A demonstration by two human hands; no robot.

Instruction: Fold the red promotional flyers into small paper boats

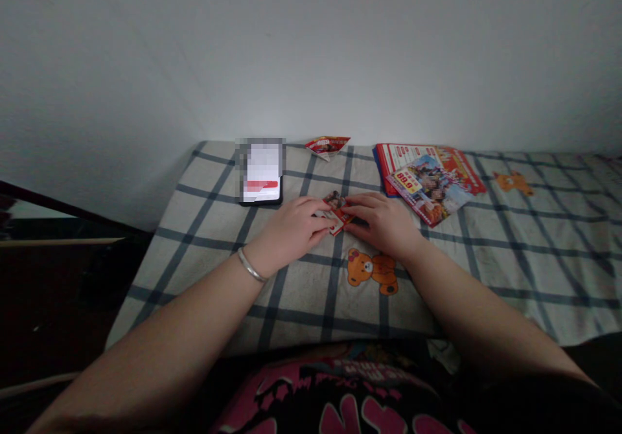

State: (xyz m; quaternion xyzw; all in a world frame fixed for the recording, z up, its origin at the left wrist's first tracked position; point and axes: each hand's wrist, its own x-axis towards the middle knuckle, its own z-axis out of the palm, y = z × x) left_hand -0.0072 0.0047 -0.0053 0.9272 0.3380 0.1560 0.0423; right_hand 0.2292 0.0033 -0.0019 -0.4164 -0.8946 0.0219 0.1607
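At the far left of the checked cloth (510, 252) a phone (262, 173) is laid face up with its screen lit, well apart from the work. Next to it the left hand (291, 230), a bracelet (250, 267) on its wrist, is rested on the cloth with its fingers bent and closed down on the left edge of a small red paper (335, 217). This paper is held on the cloth between the two hands, and creases and doubled layers can be made out in it, so it is judged to be partly folded, not finished. Beyond it, at the cloth's far edge, a folded red piece (328, 146) is set aside, seemingly complete. The right hand (383, 223) is pressed on the paper's right edge, fingers likewise closed on it; whether a thumb lies underneath cannot be told. Further right a stack of flyers (430, 178) is left flat and unfolded, so most of the sheets appear untouched.
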